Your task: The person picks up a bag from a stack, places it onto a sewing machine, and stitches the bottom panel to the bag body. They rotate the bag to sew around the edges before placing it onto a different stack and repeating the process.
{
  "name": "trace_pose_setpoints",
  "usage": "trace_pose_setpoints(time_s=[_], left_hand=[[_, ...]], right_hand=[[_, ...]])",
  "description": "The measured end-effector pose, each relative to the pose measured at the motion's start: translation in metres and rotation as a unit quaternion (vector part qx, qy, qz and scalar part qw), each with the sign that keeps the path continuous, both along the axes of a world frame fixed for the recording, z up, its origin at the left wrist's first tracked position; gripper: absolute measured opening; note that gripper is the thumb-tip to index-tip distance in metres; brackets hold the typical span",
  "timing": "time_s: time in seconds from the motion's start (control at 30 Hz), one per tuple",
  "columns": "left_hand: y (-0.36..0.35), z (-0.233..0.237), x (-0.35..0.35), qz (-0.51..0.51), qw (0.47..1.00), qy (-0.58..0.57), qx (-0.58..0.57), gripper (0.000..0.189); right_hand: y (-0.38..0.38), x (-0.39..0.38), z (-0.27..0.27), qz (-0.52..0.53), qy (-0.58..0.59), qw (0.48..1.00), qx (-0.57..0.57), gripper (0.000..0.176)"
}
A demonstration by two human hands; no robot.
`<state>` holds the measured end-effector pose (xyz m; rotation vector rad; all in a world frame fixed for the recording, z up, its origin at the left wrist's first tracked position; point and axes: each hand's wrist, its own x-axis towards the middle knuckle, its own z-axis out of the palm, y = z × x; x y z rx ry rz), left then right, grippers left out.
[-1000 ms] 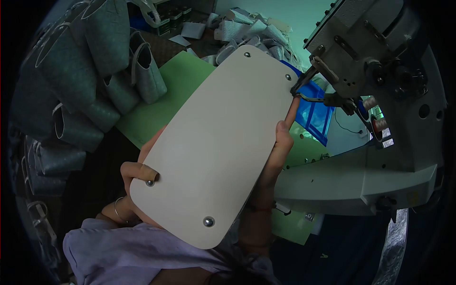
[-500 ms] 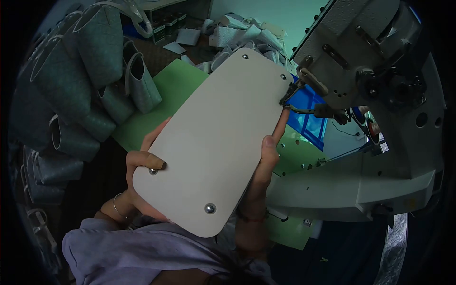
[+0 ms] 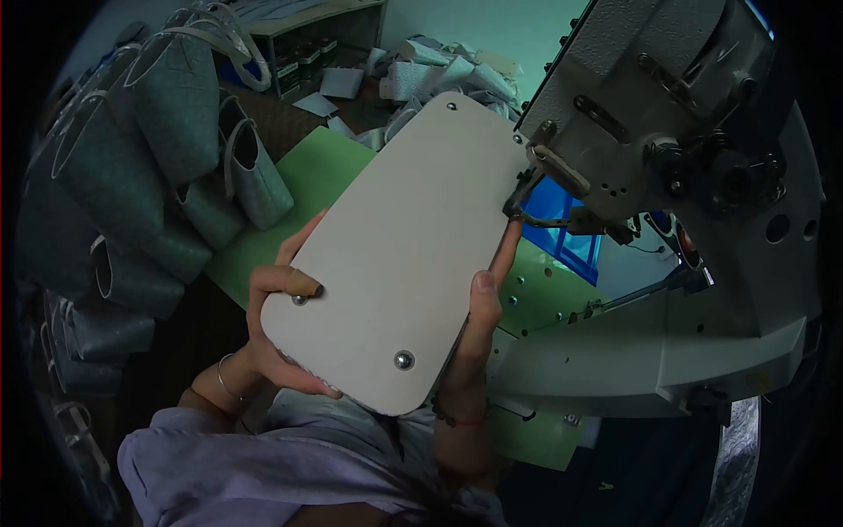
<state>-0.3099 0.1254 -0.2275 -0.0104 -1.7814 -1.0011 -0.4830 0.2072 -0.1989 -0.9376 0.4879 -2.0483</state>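
Observation:
Both my hands hold a bag by its pale, rounded-corner base (image 3: 386, 246), which faces me and has a metal stud at each corner. My left hand (image 3: 285, 303) grips the lower left end, its thumb over the rim beside one stud. My right hand (image 3: 487, 303) grips the right edge, thumb on the rim and index finger stretched up along the side. That fingertip is close to the presser foot (image 3: 518, 206) of a sewing machine (image 3: 676, 149), at the upper right edge of the base. The bag's body behind the base is hidden.
Several grey-green tote bags (image 3: 176, 114) are stacked at the left. Pale pieces (image 3: 439, 75) lie heaped at the back, by a shelf (image 3: 316, 18). A blue tray (image 3: 562, 224) stands behind the presser foot, and a green board (image 3: 325, 176) lies under the work.
The lower end of the base has swung up and to the right, with my left hand moving along. My right hand has shifted slightly left. The whole view has shifted a little too.

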Motion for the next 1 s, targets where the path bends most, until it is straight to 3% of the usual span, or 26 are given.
trace_pose_setpoints(time_s=[0.03,0.13,0.23,0.33,0.43,0.53,0.63,0.73,0.8,1.0], left_hand=[[-0.002,0.0,0.0,0.0,1.0,-0.001,0.0,0.082],[-0.008,0.001,-0.001,-0.003,1.0,-0.01,0.005,0.084],[-0.015,0.002,-0.005,-0.035,0.999,0.011,0.011,0.088],[-0.019,0.005,-0.008,-0.028,1.0,-0.01,-0.005,0.088],[-0.025,0.002,-0.013,-0.037,0.999,0.002,0.005,0.089],[-0.03,0.003,-0.018,-0.048,0.999,0.018,0.014,0.089],[-0.032,0.005,-0.022,-0.045,0.999,0.003,0.027,0.088],[-0.035,0.009,-0.026,-0.038,0.999,-0.001,0.022,0.088],[-0.04,0.01,-0.028,-0.006,0.999,-0.035,0.003,0.087],[-0.046,0.012,-0.04,-0.03,0.999,-0.008,0.023,0.086]], right_hand=[[0.0,0.002,0.004,-0.004,0.007,1.0,-0.001,0.077],[0.001,0.007,0.014,-0.119,0.116,0.971,0.173,0.077],[0.003,0.001,0.004,-0.02,0.012,0.999,0.028,0.076],[0.002,-0.001,0.005,-0.023,0.019,0.999,0.02,0.076],[0.001,-0.002,0.005,-0.036,0.039,0.998,0.018,0.076],[0.0,0.001,0.009,-0.146,0.189,0.958,0.161,0.076],[0.0,-0.002,0.005,-0.133,0.161,0.963,0.169,0.076],[0.001,-0.006,0.004,-0.023,0.025,0.999,0.016,0.076],[0.003,-0.005,0.017,-0.098,0.19,0.963,0.161,0.084],[0.004,-0.01,0.023,-0.057,0.219,0.965,0.134,0.099]])
